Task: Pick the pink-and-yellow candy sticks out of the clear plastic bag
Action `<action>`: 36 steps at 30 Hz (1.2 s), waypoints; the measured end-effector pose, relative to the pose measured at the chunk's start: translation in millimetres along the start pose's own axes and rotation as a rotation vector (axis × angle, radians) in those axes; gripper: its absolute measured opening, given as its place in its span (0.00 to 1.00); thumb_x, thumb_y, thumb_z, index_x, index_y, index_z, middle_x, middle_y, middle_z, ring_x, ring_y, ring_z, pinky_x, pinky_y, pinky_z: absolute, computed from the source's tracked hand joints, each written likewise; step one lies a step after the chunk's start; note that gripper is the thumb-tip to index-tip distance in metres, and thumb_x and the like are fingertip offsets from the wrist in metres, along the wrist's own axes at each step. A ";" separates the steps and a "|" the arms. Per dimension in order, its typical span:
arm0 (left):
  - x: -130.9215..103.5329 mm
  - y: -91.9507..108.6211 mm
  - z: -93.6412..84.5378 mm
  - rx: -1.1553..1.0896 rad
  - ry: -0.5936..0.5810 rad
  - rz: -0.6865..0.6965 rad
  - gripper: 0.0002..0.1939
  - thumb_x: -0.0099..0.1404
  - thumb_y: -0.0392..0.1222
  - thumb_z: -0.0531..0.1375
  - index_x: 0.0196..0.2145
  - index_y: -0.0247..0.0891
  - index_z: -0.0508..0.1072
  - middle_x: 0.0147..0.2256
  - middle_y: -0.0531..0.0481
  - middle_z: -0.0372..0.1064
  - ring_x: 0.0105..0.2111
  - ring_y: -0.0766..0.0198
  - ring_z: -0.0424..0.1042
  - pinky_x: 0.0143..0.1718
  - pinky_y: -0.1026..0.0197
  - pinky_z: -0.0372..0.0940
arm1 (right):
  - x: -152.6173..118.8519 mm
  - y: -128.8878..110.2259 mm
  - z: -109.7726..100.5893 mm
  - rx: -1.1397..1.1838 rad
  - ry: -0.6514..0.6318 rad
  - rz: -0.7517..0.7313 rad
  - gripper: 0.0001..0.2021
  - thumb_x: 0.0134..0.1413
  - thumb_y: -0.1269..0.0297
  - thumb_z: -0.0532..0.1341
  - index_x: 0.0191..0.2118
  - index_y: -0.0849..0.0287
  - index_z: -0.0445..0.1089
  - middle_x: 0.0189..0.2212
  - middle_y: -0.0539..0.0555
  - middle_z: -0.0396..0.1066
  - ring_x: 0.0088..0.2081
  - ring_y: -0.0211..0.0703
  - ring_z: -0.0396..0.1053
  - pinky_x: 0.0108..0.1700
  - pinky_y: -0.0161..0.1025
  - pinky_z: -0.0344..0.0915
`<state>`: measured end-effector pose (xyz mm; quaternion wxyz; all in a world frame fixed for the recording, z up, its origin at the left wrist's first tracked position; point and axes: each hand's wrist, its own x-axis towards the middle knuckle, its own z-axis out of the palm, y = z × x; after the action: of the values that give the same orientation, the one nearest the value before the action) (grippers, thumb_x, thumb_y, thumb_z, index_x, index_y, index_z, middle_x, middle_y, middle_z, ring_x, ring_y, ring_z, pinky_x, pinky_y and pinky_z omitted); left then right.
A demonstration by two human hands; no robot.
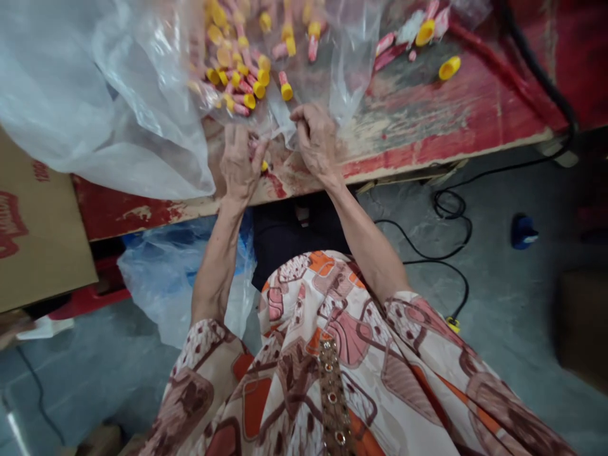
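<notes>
Inspected pink-and-yellow pieces (259,88), heaped in or beneath a clear plastic bag (349,76) on a worn red table (422,120). Cannot tell for each one whether inside. Found short and stubby, with mottled pink bodies and wider, cup-like ends in bright yellow. Found pointing in all directions, many overlapping, those farther back dulled by film. Noted one just apart from the heap, yellow end toward the near edge. Recorded film as thin, glossy and creased, drawn into a narrow whitish strip between the hands.

Observed right hand (314,139) with bent fingers and thumb, pinching the film's edge. Observed left hand (240,161) near the table edge, fingers bent and thumb out to the side, touching the film. Cannot tell how firm a hold. Noted bits of pink and yellow close under that thumb, mostly hidden.

Noted also, well to the right, a loose yellow cup (449,68), hollow and tipped on its side. Logged to the left a large whitish plastic sheet (142,136), draped over the near edge.
</notes>
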<state>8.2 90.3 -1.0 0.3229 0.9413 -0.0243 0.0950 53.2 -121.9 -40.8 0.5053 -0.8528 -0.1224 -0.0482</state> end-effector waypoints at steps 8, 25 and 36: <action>-7.7 12.5 -3.9 -0.071 0.152 -0.148 0.10 0.80 0.52 0.62 0.47 0.45 0.71 0.42 0.47 0.76 0.43 0.55 0.77 0.50 0.50 0.74 | -2.1 13.1 9.4 0.005 0.319 0.023 0.15 0.83 0.61 0.48 0.62 0.51 0.68 0.58 0.63 0.72 0.57 0.54 0.70 0.61 0.55 0.71; -22.3 21.1 -5.7 0.141 -0.004 -0.083 0.15 0.82 0.57 0.59 0.53 0.44 0.76 0.51 0.42 0.75 0.50 0.52 0.77 0.51 0.55 0.73 | 46.4 19.3 42.7 -0.158 0.206 0.078 0.14 0.79 0.51 0.56 0.49 0.56 0.70 0.56 0.66 0.71 0.49 0.55 0.74 0.49 0.48 0.73; -19.1 19.7 -16.1 0.065 0.298 0.124 0.11 0.67 0.57 0.58 0.30 0.61 0.80 0.25 0.50 0.71 0.28 0.44 0.72 0.28 0.47 0.58 | 50.1 -44.8 4.4 -0.304 0.057 0.182 0.07 0.74 0.61 0.63 0.51 0.52 0.77 0.56 0.58 0.80 0.57 0.52 0.79 0.50 0.44 0.80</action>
<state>-15.2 84.4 19.7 0.2857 0.9235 -0.0309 0.2541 89.9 -89.5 5.5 0.3763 -0.9252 -0.0215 -0.0443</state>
